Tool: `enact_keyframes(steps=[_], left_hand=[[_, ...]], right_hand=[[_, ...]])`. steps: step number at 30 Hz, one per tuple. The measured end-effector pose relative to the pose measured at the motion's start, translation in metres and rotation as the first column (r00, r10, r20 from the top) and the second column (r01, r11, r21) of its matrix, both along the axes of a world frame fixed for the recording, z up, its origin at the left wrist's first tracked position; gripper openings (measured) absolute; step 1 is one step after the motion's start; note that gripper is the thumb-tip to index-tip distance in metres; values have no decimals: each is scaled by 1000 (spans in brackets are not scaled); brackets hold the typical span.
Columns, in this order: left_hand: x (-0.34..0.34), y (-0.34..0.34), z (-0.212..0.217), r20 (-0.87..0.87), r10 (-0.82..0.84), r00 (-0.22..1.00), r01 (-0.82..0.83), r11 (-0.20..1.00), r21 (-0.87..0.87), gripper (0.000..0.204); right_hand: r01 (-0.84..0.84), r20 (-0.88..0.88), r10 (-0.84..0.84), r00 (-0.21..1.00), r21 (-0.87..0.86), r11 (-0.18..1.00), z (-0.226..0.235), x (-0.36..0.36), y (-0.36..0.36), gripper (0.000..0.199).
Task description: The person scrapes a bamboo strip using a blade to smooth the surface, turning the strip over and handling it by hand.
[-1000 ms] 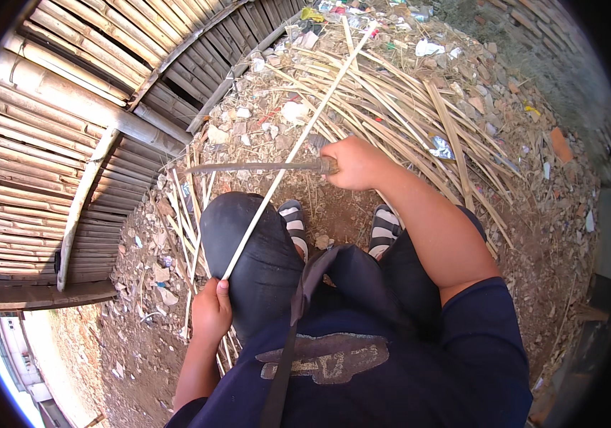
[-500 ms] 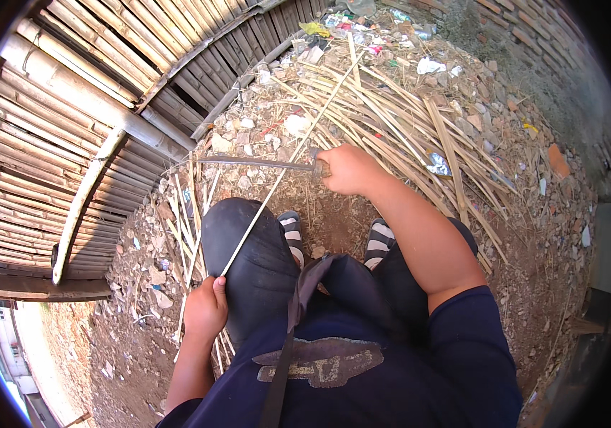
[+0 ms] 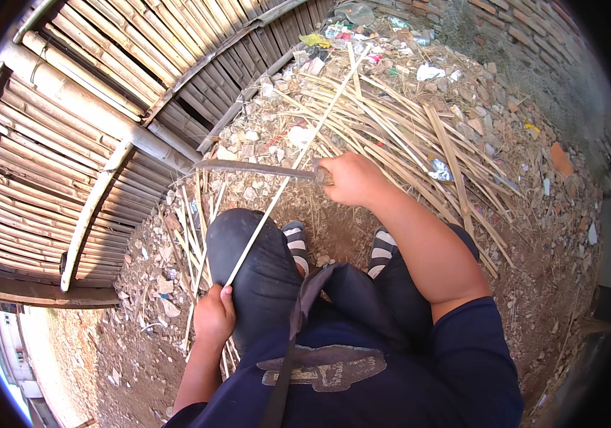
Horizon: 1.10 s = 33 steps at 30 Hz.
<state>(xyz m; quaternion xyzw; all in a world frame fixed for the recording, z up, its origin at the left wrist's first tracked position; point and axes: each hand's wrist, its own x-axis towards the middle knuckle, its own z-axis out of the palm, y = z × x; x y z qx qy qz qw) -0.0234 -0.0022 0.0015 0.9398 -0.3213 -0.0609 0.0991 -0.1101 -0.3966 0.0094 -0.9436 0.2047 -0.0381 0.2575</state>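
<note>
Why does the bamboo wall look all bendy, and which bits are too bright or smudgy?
In the head view, the bamboo wall curves because the fisheye lens bends straight edges, especially near the rim; also in the head view, sunlit ground at lower left is washed nearly white, the brick wall at upper right looks hazy, and the long knife is fairly clear.

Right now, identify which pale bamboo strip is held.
The thin, pale bamboo strip slanting over the dark-trousered left knee, gripped by the left hand; the others lie on littered ground.
</note>
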Motion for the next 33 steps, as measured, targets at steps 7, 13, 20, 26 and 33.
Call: enact_keyframes(steps=[7,13,20,26,33], left_hand=[[-2,-2,-8,71,-35,997,36,999,-10,40],[-1,5,-6,37,-8,999,8,1000,-1,42],[4,-7,-2,29,-24,999,24,1000,-18,40],[3,2,-13,44,-19,999,21,998,-50,40],[5,2,-9,41,-30,999,32,999,-34,40]], right_hand=[[2,-80,9,997,140,990,-20,-2,-21,34],[-159,-47,153,987,-141,977,0,3,26,38],[85,-9,-85,996,-28,996,-7,-3,-14,35],[-141,-112,124,986,-166,976,7,1,7,40],[165,-35,-165,986,-15,986,1,-4,-17,32]])
